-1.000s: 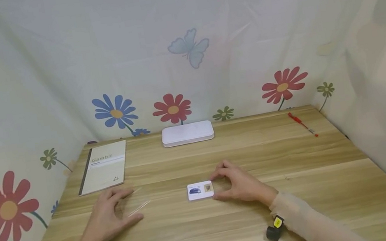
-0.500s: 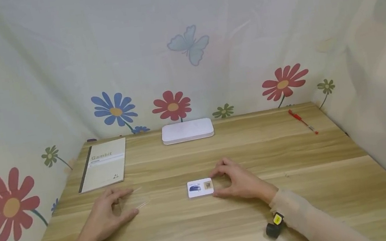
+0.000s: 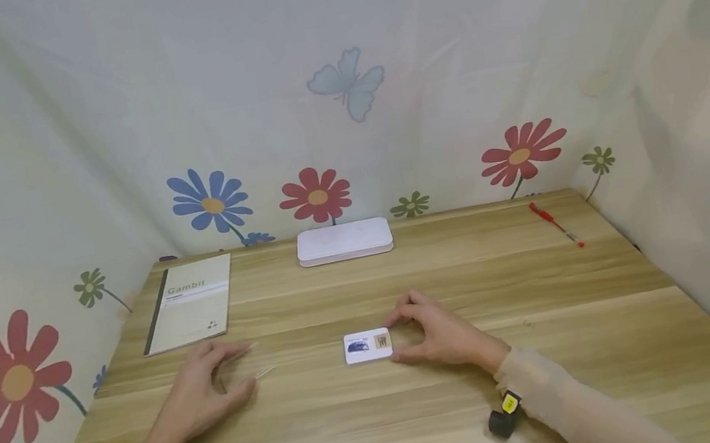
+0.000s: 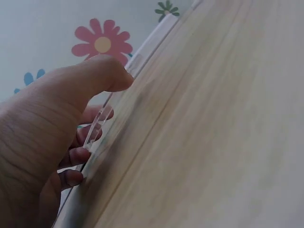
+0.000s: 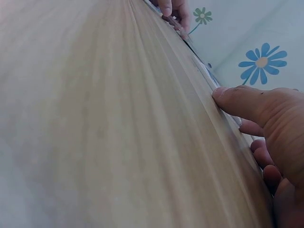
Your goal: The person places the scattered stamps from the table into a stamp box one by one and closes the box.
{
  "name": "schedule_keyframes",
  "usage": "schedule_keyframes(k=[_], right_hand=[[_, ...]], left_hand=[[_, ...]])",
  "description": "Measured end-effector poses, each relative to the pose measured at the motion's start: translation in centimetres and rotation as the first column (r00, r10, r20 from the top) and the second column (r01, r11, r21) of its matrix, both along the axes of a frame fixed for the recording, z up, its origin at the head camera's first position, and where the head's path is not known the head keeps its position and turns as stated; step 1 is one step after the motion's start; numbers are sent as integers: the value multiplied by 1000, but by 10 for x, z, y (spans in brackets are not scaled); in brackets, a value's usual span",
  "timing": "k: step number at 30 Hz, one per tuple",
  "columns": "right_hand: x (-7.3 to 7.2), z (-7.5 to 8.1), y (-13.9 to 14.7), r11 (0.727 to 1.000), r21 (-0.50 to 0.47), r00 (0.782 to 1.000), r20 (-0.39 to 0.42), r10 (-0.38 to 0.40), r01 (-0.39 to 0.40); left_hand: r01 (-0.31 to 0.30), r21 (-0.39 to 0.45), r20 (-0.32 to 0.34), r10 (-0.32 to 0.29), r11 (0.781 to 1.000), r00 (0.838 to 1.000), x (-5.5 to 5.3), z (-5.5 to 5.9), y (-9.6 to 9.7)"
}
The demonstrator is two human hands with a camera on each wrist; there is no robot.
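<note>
A small white rounded card (image 3: 370, 355) with a dark blue picture and a tan square lies flat on the table. At its right end, my right hand (image 3: 444, 338) holds it with thumb and forefinger at the two corners. My left hand (image 3: 198, 398), to the left of the card, grips a clear plastic piece (image 3: 267, 370) between thumb and fingers. In the left wrist view the clear plastic piece (image 4: 97, 124) shows at the fingers, low over the wood. Being see-through, its full outline is hard to make out.
A notebook (image 3: 195, 306) marked "Gambit" lies at the back left of the wooden table (image 3: 386, 431). A white flat box (image 3: 344, 240) stands at the back middle. At the back right lies a red pen (image 3: 555, 224). Flowered cloth (image 3: 227, 103) surrounds the table.
My left thumb has drawn in a little toward the fingers on the clear plastic piece. The right hand and the card stay in place; the head view shifted slightly.
</note>
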State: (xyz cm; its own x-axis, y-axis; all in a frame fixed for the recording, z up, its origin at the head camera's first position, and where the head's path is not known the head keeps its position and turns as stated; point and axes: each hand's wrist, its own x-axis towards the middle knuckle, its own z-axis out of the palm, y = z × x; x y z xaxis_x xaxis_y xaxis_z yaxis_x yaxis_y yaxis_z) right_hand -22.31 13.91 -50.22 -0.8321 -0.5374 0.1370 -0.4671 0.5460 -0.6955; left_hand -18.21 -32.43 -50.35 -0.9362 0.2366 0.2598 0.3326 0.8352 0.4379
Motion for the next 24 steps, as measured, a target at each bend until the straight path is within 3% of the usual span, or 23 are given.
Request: schedule_keyframes(k=[5, 13, 20, 24], right_hand=[[-1, -2, 0, 1000, -2, 1000, 2, -1, 1], [-1, -2, 1, 1000, -6, 1000, 5, 1, -1], [0, 1, 1, 1000, -22, 1000, -8, 15, -15], [0, 0, 1, 999, -25, 1000, -21, 21, -21]], left_hand=[[54, -16, -25, -54, 998, 998, -9, 6, 14], [133, -17, 8, -133, 991, 991, -30, 24, 56], [251, -6, -57, -251, 968, 966, -46, 40, 98], [309, 11, -67, -308, 951, 949, -50, 42, 119]])
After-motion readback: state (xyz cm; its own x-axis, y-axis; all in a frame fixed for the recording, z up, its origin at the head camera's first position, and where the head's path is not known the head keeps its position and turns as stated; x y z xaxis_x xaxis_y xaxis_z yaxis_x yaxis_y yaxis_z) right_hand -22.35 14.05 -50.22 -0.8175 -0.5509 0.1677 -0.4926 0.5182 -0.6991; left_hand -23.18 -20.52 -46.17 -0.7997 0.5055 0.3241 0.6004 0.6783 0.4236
